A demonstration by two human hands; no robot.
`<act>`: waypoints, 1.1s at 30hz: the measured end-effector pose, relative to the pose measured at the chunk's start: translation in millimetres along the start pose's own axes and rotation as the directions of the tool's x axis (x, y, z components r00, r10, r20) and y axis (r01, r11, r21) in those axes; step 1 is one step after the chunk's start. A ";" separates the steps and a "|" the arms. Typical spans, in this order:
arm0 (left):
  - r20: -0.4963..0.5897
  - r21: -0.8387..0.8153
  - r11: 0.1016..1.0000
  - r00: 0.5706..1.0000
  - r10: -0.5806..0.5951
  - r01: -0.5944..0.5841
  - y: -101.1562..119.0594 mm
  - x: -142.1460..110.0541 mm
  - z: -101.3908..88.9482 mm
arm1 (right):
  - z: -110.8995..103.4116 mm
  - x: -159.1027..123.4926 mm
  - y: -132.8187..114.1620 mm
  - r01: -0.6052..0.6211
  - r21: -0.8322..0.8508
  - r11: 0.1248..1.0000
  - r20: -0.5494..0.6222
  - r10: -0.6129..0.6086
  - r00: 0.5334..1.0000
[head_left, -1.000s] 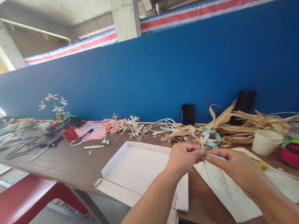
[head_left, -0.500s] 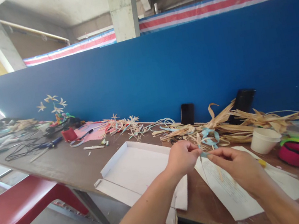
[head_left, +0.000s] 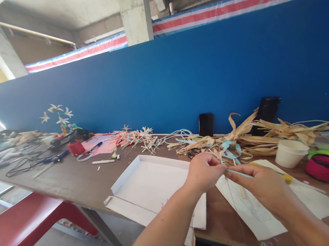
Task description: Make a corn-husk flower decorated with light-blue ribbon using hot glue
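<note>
My left hand [head_left: 204, 172] is closed in a pinch on a thin wire stem [head_left: 232, 196] that hangs down below the fingers. Pale petals of dry husk show just above the fingertips, partly hidden. Close beside it, my right hand [head_left: 260, 184] pinches a narrow light-blue strip of tape [head_left: 240, 172], which runs from the stem back across the fingers. The two hands' fingertips nearly meet over a printed sheet of paper [head_left: 258, 219]. Behind them lies a loose coil of light-blue tape [head_left: 231, 149] among dry husks [head_left: 258, 134].
A white box lid [head_left: 158, 181] lies left of my hands. To the right stand a white paper cup [head_left: 291, 153] and a pink round pouch [head_left: 327, 167]. Two dark phones [head_left: 206, 124] lean on the blue partition [head_left: 114, 93]. A red chair [head_left: 35, 222] is at the left.
My right hand has shifted slightly inward, and the blue strip now lies narrower and along its fingers. The left hand keeps its pinch on the stem, moved slightly right.
</note>
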State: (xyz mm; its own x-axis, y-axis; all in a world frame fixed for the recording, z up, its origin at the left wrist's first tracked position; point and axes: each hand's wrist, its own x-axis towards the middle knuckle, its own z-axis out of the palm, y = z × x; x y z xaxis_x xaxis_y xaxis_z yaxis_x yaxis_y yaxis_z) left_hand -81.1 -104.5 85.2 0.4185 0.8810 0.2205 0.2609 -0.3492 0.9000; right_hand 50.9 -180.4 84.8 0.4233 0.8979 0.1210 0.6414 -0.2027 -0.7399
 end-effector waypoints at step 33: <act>-0.018 0.171 0.975 0.989 0.145 -0.140 -2.8 -2.5 8.8 | 2.5 -7.6 11.0 0.025 0.081 0.996 -0.079 -0.018 0.997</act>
State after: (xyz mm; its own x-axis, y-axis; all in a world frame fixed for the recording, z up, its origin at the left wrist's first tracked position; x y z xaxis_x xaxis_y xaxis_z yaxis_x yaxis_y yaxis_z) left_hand -75.2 -108.5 78.9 0.4361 0.8268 0.3553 0.3450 -0.5182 0.7826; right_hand 53.1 -188.4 74.1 0.4609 0.8675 0.1868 0.5978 -0.1480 -0.7879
